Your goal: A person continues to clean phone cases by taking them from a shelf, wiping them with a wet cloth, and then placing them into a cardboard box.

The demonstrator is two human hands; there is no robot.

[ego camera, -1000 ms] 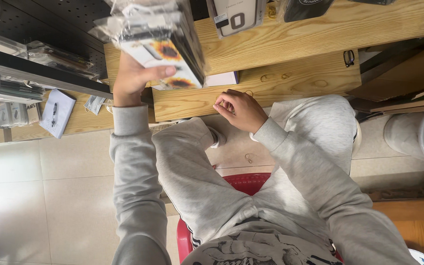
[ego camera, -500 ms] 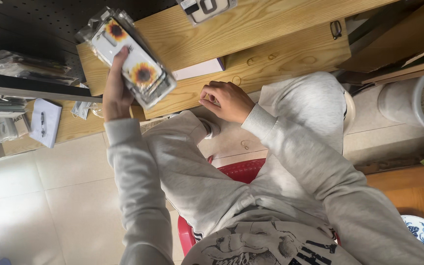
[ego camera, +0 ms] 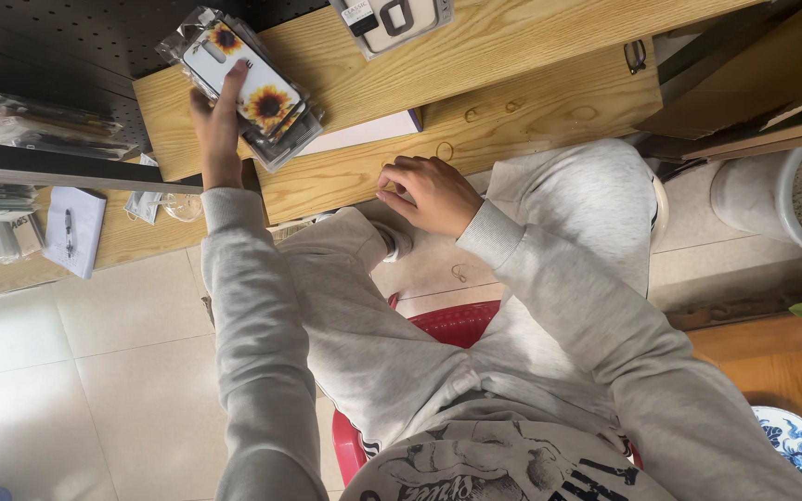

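Observation:
My left hand (ego camera: 217, 125) is raised to the wooden shelves and grips a stack of phone cases in clear wrappers (ego camera: 251, 85); the top one is white with sunflowers. The stack lies tilted against the upper wooden shelf (ego camera: 475, 46). My right hand (ego camera: 431, 193) rests on my left knee by the edge of the lower wooden shelf (ego camera: 531, 121), fingers curled, holding nothing I can see. I sit on a red plastic stool (ego camera: 447, 325) in grey sweatpants and a grey sweatshirt.
Another packaged phone case (ego camera: 392, 19) lies at the top. A white flat pack (ego camera: 364, 134) sits between the shelves. Wrapped goods (ego camera: 44, 130) and a small white pack (ego camera: 71, 232) are at left. A large pot (ego camera: 791, 195) and a blue-patterned plate (ego camera: 795, 443) are at right.
My left hand has carried the stack of cases up and to the left along the shelf. My right hand has stayed on the knee.

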